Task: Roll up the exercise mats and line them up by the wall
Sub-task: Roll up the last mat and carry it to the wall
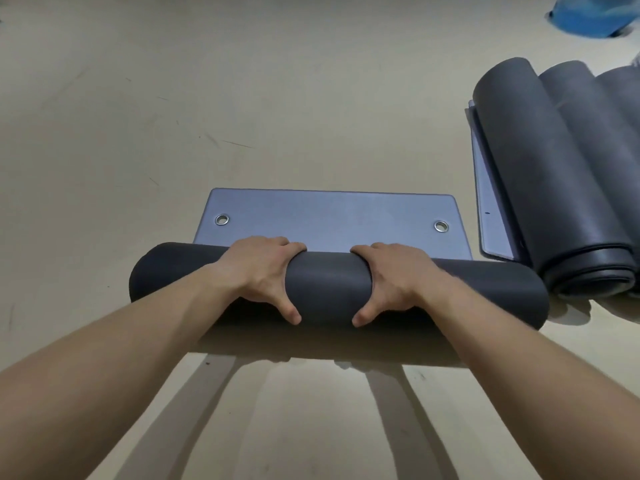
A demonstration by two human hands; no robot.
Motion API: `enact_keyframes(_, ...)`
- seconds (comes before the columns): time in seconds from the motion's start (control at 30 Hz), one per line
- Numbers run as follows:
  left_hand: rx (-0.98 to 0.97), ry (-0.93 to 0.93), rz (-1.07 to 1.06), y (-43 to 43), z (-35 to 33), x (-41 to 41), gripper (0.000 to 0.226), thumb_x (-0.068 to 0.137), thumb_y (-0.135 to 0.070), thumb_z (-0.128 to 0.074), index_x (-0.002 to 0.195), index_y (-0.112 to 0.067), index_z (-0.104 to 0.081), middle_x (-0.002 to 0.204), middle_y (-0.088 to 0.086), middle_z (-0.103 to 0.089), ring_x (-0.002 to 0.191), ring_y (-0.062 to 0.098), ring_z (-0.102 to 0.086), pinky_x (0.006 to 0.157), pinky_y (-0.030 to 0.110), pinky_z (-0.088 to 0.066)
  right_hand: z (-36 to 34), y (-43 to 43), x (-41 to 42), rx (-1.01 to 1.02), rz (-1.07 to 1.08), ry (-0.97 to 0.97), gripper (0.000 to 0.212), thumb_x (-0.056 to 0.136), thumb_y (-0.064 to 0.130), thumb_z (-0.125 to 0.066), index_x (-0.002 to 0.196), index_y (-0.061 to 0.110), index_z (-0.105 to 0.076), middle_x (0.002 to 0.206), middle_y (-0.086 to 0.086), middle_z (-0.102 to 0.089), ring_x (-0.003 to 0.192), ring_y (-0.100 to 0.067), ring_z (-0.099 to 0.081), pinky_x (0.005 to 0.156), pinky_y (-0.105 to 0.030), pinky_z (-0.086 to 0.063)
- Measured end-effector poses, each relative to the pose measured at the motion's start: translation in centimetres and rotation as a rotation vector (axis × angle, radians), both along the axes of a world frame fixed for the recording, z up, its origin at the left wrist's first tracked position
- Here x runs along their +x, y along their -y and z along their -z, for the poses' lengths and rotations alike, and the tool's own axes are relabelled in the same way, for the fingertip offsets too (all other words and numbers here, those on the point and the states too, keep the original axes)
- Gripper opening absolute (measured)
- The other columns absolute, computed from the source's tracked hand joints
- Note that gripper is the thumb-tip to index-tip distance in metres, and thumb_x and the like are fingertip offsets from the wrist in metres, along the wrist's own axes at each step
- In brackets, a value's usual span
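A dark grey exercise mat (329,289) lies across the beige floor, rolled almost to its end. Its flat tail (332,220), lighter grey-blue with two metal eyelets, lies flat beyond the roll. My left hand (259,275) grips the roll left of its middle, fingers curled over the far side and thumb toward me. My right hand (394,278) grips it the same way right of the middle. Both forearms reach in from the bottom of the view.
Three rolled grey mats (554,168) lie side by side at the right, the nearest with a loose flat end (491,202) on the floor. A blue object (585,15) sits at the top right corner. Beige floor (173,98) stretches left and ahead.
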State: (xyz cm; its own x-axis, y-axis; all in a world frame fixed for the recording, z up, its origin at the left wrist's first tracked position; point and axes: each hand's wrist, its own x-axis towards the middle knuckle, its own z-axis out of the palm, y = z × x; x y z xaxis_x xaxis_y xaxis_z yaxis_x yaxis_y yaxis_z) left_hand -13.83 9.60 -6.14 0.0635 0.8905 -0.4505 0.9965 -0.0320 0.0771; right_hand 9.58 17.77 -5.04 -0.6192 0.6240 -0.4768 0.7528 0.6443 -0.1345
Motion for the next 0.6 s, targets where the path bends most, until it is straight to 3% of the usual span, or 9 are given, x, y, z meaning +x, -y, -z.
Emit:
enact_keyframes(0.1,-0.090,0.056,-0.028,-1.3,-0.8,-0.2,0.115,0.042,-0.085,-0.080,0.140,-0.039,-0.043,0.122,-0.014,-0.061,0.112,0.020,-0.059,0.090,0.040,-0.050,2.0,4.3,1.0,0.304,-0.001,-0.067,0.129,0.057,0.082,-0.076,0.157,0.026,-0.018,0.153,-0.004,-0.039,0.138,-0.032,-0.041,0.116,-0.054,-0.030)
enact_keyframes(0.17,-0.114,0.108,-0.057,-2.1,-0.7,-0.4,0.115,0.046,-0.080,-0.084,0.144,-0.038,-0.040,0.133,-0.012,-0.060,0.119,0.021,-0.058,0.096,0.041,-0.048,3.2,4.8,1.0,0.409,-0.025,-0.078,0.128,0.060,0.077,-0.079,0.156,0.024,-0.014,0.153,-0.008,-0.035,0.139,-0.035,-0.037,0.117,-0.057,-0.027)
enact_keyframes(0.23,-0.048,0.121,-0.095,-1.4,-0.6,-0.5,0.122,0.055,-0.081,-0.079,0.156,-0.034,-0.028,0.150,-0.007,-0.050,0.133,0.023,-0.050,0.109,0.043,-0.040,3.0,3.5,0.6,0.370,-0.035,-0.080,0.127,0.057,0.080,-0.077,0.155,0.026,-0.016,0.152,-0.006,-0.038,0.136,-0.033,-0.042,0.114,-0.054,-0.031)
enact_keyframes(0.3,0.143,0.027,-0.086,0.4,0.1,-0.4,0.127,0.059,-0.088,-0.065,0.161,-0.030,-0.016,0.162,-0.002,-0.035,0.145,0.024,-0.037,0.119,0.045,-0.028,2.1,0.7,-0.2,0.285,-0.015,-0.084,0.129,0.054,0.084,-0.074,0.156,0.029,-0.019,0.150,-0.002,-0.043,0.131,-0.031,-0.048,0.110,-0.051,-0.037)
enact_keyframes(0.4,0.245,-0.117,-0.024,2.3,1.3,-0.1,0.134,0.057,-0.091,-0.060,0.161,-0.031,0.000,0.168,0.002,-0.015,0.153,0.029,-0.018,0.125,0.049,-0.016,1.0,-2.1,-0.9,0.192,-0.030,-0.084,0.131,0.052,0.086,-0.075,0.158,0.032,-0.020,0.151,0.000,-0.045,0.132,-0.028,-0.049,0.112,-0.049,-0.037)
enact_keyframes(0.5,0.288,-0.095,-0.040,0.2,1.4,-0.8,0.130,0.056,-0.086,-0.069,0.159,-0.034,-0.010,0.163,-0.003,-0.028,0.147,0.024,-0.030,0.122,0.044,-0.022,3.2,-0.4,-0.2,0.370,0.022,-0.150,0.137,0.052,0.085,-0.074,0.162,0.028,-0.015,0.156,-0.005,-0.039,0.142,-0.029,-0.037,0.121,-0.050,-0.022)
enact_keyframes(0.6,0.228,-0.042,-0.027,-1.8,0.7,-1.5,0.130,0.057,-0.086,-0.072,0.160,-0.034,-0.013,0.161,-0.004,-0.034,0.144,0.023,-0.036,0.120,0.044,-0.024,5.1,0.9,0.3,0.512,0.023,-0.144,0.143,0.050,0.081,-0.081,0.162,0.023,-0.013,0.156,-0.013,-0.034,0.142,-0.036,-0.033,0.121,-0.051,-0.021)
